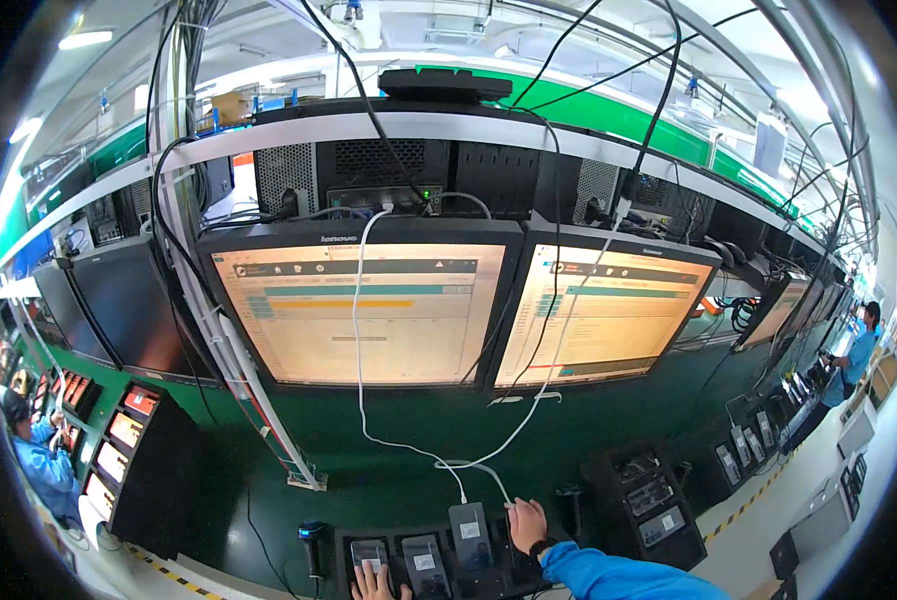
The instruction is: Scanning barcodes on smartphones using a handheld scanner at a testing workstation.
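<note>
My right hand [525,525], in a blue sleeve with a dark band at the wrist, is closed on the end of a white cable [487,470] at the bench's near edge. Just left of it, a dark flat phone-like device [470,538] with a white label has another white cable [408,446] running into its far end. My left hand [371,582] rests with fingers apart over the near part of a similar labelled device [368,553]. Between them lies a third such device [425,568]. All three are in a black tray [343,550].
Two lit monitors [360,315] [600,312] stand behind the green bench [258,450], cables hanging before them. A handheld scanner [311,548] stands left of the tray. Black holders with devices [660,525] are to the right. Co-workers in blue are at far left [46,470] and far right [853,355].
</note>
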`<state>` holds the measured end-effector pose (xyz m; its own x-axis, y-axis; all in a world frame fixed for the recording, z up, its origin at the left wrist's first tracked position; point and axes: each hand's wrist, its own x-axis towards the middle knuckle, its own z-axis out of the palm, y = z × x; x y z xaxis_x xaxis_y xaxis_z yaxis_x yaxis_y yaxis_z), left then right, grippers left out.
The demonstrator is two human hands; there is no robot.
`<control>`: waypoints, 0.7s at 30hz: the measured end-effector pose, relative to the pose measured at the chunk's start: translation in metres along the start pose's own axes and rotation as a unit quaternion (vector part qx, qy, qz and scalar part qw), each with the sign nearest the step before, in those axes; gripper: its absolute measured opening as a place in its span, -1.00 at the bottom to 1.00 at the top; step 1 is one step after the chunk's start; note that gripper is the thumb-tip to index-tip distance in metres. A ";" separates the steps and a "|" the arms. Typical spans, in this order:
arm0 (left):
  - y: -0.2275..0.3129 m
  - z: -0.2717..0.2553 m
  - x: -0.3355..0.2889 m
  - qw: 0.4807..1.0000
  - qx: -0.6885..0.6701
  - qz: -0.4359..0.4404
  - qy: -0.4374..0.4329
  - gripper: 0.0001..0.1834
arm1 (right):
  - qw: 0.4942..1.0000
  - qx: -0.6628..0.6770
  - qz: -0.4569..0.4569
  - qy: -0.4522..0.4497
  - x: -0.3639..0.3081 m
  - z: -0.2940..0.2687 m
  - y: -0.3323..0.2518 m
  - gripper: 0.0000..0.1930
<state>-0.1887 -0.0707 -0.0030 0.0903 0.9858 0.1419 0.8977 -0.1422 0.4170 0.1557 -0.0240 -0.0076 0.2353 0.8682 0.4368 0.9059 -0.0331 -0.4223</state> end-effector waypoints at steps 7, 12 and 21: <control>0.007 -0.015 -0.002 1.000 -0.013 -0.016 0.008 -0.32 | 0.986 0.004 0.080 0.144 -0.041 -0.028 0.018 -0.75; 0.017 -0.011 0.012 1.000 -0.010 -0.014 0.022 -0.34 | 0.944 -0.050 0.323 0.050 -0.038 -0.042 0.019 -0.62; 0.016 -0.006 0.013 1.000 0.010 -0.015 0.024 -0.36 | 0.928 0.026 0.372 0.014 -0.044 -0.016 0.049 -0.69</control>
<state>-0.1759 -0.0602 0.0107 0.0433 0.9841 0.1723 0.9083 -0.1106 0.4033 0.1948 -0.0719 -0.0350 0.7982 0.6017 0.0284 0.4706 -0.5933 -0.6531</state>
